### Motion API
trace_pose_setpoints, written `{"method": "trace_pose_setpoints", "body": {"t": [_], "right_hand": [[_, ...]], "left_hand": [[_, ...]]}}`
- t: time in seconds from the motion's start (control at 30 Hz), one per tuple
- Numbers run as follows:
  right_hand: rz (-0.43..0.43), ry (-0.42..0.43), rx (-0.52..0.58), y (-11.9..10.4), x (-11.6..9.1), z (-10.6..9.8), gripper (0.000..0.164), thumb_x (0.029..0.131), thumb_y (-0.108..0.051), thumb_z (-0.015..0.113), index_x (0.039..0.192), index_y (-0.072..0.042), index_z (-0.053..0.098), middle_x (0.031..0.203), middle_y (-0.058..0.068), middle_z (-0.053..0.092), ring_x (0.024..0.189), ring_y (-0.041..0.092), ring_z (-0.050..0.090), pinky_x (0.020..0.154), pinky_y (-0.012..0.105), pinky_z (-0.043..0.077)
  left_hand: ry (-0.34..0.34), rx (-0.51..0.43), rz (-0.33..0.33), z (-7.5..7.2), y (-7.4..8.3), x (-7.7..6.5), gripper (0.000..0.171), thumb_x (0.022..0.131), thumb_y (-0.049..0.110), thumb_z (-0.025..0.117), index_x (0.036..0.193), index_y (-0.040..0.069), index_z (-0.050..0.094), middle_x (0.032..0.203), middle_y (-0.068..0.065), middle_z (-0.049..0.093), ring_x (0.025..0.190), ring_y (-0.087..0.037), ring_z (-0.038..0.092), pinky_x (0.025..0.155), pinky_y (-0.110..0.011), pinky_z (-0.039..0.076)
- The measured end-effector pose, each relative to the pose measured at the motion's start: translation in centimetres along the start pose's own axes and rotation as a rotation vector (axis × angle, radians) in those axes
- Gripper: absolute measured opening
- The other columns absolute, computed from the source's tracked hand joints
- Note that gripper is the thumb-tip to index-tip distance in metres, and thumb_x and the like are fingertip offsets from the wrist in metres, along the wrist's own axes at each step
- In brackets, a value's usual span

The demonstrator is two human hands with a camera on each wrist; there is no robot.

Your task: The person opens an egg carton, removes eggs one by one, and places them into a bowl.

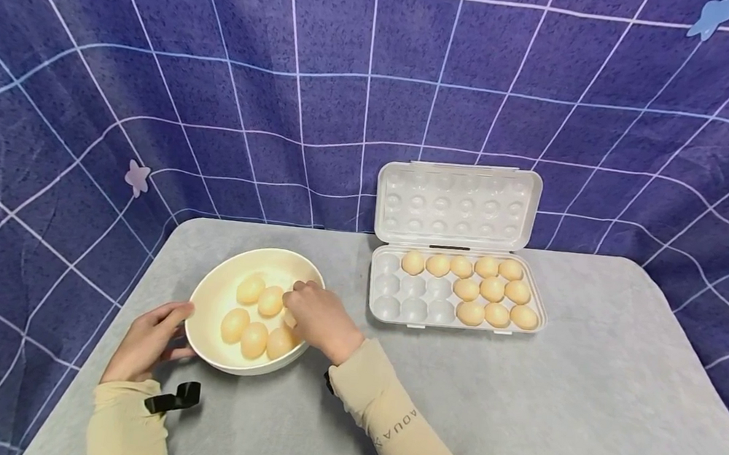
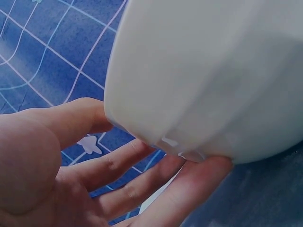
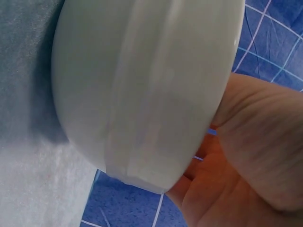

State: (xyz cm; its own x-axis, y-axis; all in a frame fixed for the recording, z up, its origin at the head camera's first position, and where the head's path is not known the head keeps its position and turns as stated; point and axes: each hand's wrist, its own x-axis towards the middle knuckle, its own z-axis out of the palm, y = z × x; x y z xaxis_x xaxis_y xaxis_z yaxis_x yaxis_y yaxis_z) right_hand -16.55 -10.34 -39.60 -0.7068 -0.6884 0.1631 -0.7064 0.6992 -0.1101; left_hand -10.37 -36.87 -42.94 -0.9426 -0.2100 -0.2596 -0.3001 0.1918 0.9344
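A cream bowl (image 1: 214, 351) stands at the left of the table with several pale tan eggs (image 1: 254, 340) inside. My left hand (image 1: 146, 338) holds the bowl's left side, thumb at the rim and fingers against the outer wall; the left wrist view shows these fingers (image 2: 199, 182) spread along the bowl. Over the right rim, my right hand (image 1: 323, 319) reaches in with curled fingers round an egg (image 1: 290, 320) that it partly covers. In the right wrist view the bowl wall (image 3: 147, 94) hides the fingertips of this hand (image 3: 255, 151).
A clear plastic egg carton (image 1: 389, 318) lies open at the back right, its lid (image 1: 457, 206) upright against the purple grid curtain (image 1: 362, 110). Several eggs (image 1: 492, 289) fill its right side and back row; vacant cups show at the left. Grey table (image 1: 550, 421) extends in front.
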Motion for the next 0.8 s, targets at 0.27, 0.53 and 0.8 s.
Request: {"method": "trace_pose_setpoints", "body": {"t": [0.27,0.53,0.8], "right_hand": [[-0.006,0.001,0.002,0.1,0.3,0.3,0.021,0.068,-0.012,0.077,0.087,-0.016,0.068,0.086,-0.001,0.060,0.081,0.017,0.056,0.060,0.028,0.052],[-0.028,0.029,0.065,0.5,0.1,0.2,0.023,0.071,-0.015,0.077,0.091,-0.017,0.067,0.088,-0.002,0.057,0.081,0.014,0.051,0.061,0.023,0.049],[-0.086,0.136,0.092,1.7,-0.5,-0.7,0.024,0.073,-0.012,0.073,0.096,-0.015,0.067,0.091,-0.003,0.056,0.086,0.014,0.053,0.068,0.022,0.050]], "left_hand": [[-0.005,-0.010,0.008,0.2,0.7,-0.4,0.067,0.092,0.040,0.055,0.135,-0.007,0.035,0.098,0.005,0.055,0.083,-0.006,0.061,0.070,-0.036,0.058],[-0.016,0.008,0.012,0.0,0.3,-0.1,0.069,0.091,0.043,0.054,0.135,-0.007,0.035,0.101,0.002,0.055,0.084,-0.007,0.061,0.072,-0.038,0.057],[-0.002,-0.046,-0.011,-1.1,-2.7,2.2,0.079,0.080,0.053,0.065,0.133,0.000,0.041,0.105,-0.001,0.057,0.086,-0.010,0.063,0.072,-0.042,0.056]]}}
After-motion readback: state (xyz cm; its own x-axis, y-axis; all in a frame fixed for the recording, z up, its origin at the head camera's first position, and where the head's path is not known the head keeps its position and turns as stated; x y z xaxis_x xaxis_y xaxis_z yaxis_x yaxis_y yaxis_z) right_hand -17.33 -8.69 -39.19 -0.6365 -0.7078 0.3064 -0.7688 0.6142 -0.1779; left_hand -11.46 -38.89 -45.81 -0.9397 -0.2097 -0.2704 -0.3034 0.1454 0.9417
